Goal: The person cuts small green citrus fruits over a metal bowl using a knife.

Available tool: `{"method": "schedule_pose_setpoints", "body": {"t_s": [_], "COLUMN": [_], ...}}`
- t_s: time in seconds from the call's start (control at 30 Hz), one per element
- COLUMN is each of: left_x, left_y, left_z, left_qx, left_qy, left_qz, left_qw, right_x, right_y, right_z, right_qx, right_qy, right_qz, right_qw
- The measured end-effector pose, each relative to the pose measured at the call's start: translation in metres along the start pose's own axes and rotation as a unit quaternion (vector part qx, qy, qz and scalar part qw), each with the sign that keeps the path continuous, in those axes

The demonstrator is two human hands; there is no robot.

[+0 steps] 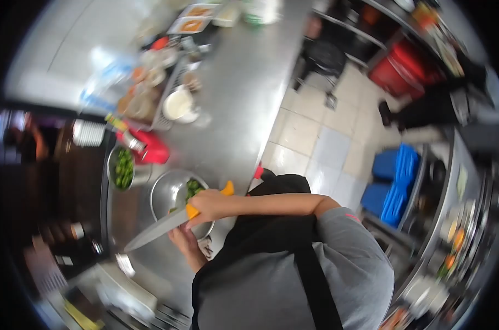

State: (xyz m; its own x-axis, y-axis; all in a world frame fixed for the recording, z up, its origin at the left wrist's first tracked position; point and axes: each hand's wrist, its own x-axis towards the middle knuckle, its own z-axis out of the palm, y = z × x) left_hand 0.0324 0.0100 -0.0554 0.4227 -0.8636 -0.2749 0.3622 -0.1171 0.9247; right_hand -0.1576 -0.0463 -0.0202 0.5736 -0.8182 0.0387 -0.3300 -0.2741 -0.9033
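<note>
My right hand [206, 204] is closed round the yellow handle of a large knife [159, 230], whose broad blade points down to the left. The blade crosses over a shiny metal bowl [157, 190] with green vegetable pieces [193, 188] inside. Just under the blade, at the bowl's near rim, is my left hand [186, 240]. Its fingers look curled and are partly hidden by the knife; what they hold I cannot make out. Beyond the bowl stands a metal container [142, 175] holding chopped green pieces [124, 169].
A red object [155, 149] lies beside the metal container on the steel counter [236, 93]. Farther along are a white tub [179, 104] and a tray of containers. Blue items [399, 179] and a red bin [403, 69] stand across the tiled floor, where another person's leg [425, 110] shows.
</note>
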Motion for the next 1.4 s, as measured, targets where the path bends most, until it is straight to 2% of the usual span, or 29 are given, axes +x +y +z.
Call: {"method": "schedule_pose_setpoints", "body": {"t_s": [0.13, 0.23, 0.3, 0.33, 0.37, 0.43, 0.47, 0.5, 0.57, 0.63, 0.67, 0.77, 0.83, 0.97, 1.0, 1.03, 1.07, 1.13, 1.17, 1.2, 1.27, 1.3, 1.33, 1.4], "left_x": [0.026, 0.031, 0.03, 0.027, 0.02, 0.05, 0.067, 0.069, 0.063, 0.055, 0.051, 0.04, 0.032, 0.014, 0.011, 0.011, 0.031, 0.018, 0.029, 0.038, 0.011, 0.005, 0.0, -0.005], "left_y": [-0.004, 0.003, 0.004, 0.002, 0.004, 0.002, -0.003, 0.001, 0.001, -0.011, -0.01, -0.005, 0.005, 0.014, 0.015, 0.014, 0.017, 0.017, 0.003, -0.013, -0.001, 0.003, 0.008, 0.015], "left_z": [-0.032, -0.037, -0.047, -0.032, -0.018, -0.058, -0.076, -0.068, -0.047, -0.035, -0.03, -0.024, -0.021, -0.018, -0.018, -0.02, -0.039, -0.017, -0.036, -0.054, -0.007, 0.004, 0.01, 0.018], "left_qx": [0.034, 0.127, 0.197, 0.231, 0.232, 0.271, 0.329, 0.357, 0.398, 0.41, 0.41, 0.412, 0.387, 0.309, 0.281, 0.234, 0.1, -0.012, -0.022, -0.03, -0.047, -0.047, -0.044, -0.088], "left_qy": [-0.048, -0.095, -0.093, -0.095, -0.028, -0.059, -0.04, -0.036, -0.041, -0.053, -0.056, -0.067, -0.085, -0.14, -0.154, -0.166, -0.133, -0.046, -0.078, -0.103, -0.073, -0.074, -0.074, -0.07], "left_qz": [-0.105, -0.115, -0.097, -0.084, -0.108, -0.111, -0.043, -0.033, -0.038, -0.038, -0.033, -0.042, -0.049, -0.06, -0.06, -0.074, -0.156, -0.224, -0.182, -0.136, -0.139, -0.14, -0.143, -0.145], "left_qw": [0.993, 0.981, 0.971, 0.965, 0.966, 0.954, 0.942, 0.933, 0.916, 0.91, 0.91, 0.908, 0.917, 0.939, 0.945, 0.955, 0.974, 0.973, 0.98, 0.985, 0.987, 0.986, 0.986, 0.983], "right_x": [-0.004, -0.003, -0.01, -0.01, -0.008, -0.004, -0.004, 0.0, 0.006, -0.016, -0.037, -0.043, -0.039, -0.031, -0.028, -0.033, -0.031, -0.026, -0.027, -0.026, -0.016, -0.016, -0.015, -0.013], "right_y": [-0.001, 0.006, 0.009, 0.012, 0.017, 0.023, 0.024, 0.022, 0.016, 0.026, 0.025, 0.027, 0.036, 0.016, 0.01, 0.003, 0.001, -0.007, -0.005, -0.005, 0.01, 0.008, 0.003, -0.002], "right_z": [0.017, 0.034, 0.039, 0.043, 0.045, 0.051, 0.069, 0.086, 0.106, 0.102, 0.087, 0.085, 0.073, 0.041, 0.038, 0.019, 0.015, 0.008, 0.005, -0.001, 0.005, 0.001, -0.008, -0.012], "right_qx": [-0.013, 0.0, 0.026, 0.046, 0.067, 0.088, 0.132, 0.173, 0.222, 0.195, 0.269, 0.284, 0.28, 0.273, 0.249, 0.232, 0.235, 0.163, 0.164, 0.127, 0.122, 0.142, 0.148, 0.143], "right_qy": [0.1, 0.182, 0.23, 0.22, 0.214, 0.215, 0.244, 0.267, 0.325, 0.383, 0.344, 0.436, 0.384, 0.278, 0.282, 0.23, 0.198, 0.2, 0.148, 0.136, 0.097, 0.103, 0.072, 0.077], "right_qz": [0.035, 0.043, 0.048, 0.056, 0.065, 0.055, 0.067, 0.068, 0.049, 0.013, 0.05, 0.086, 0.027, 0.038, 0.033, 0.034, 0.043, 0.064, 0.074, 0.074, 0.068, 0.021, 0.067, 0.075], "right_qw": [0.994, 0.982, 0.972, 0.973, 0.973, 0.971, 0.958, 0.945, 0.918, 0.903, 0.898, 0.85, 0.879, 0.92, 0.926, 0.945, 0.951, 0.964, 0.972, 0.98, 0.985, 0.984, 0.984, 0.984]}}
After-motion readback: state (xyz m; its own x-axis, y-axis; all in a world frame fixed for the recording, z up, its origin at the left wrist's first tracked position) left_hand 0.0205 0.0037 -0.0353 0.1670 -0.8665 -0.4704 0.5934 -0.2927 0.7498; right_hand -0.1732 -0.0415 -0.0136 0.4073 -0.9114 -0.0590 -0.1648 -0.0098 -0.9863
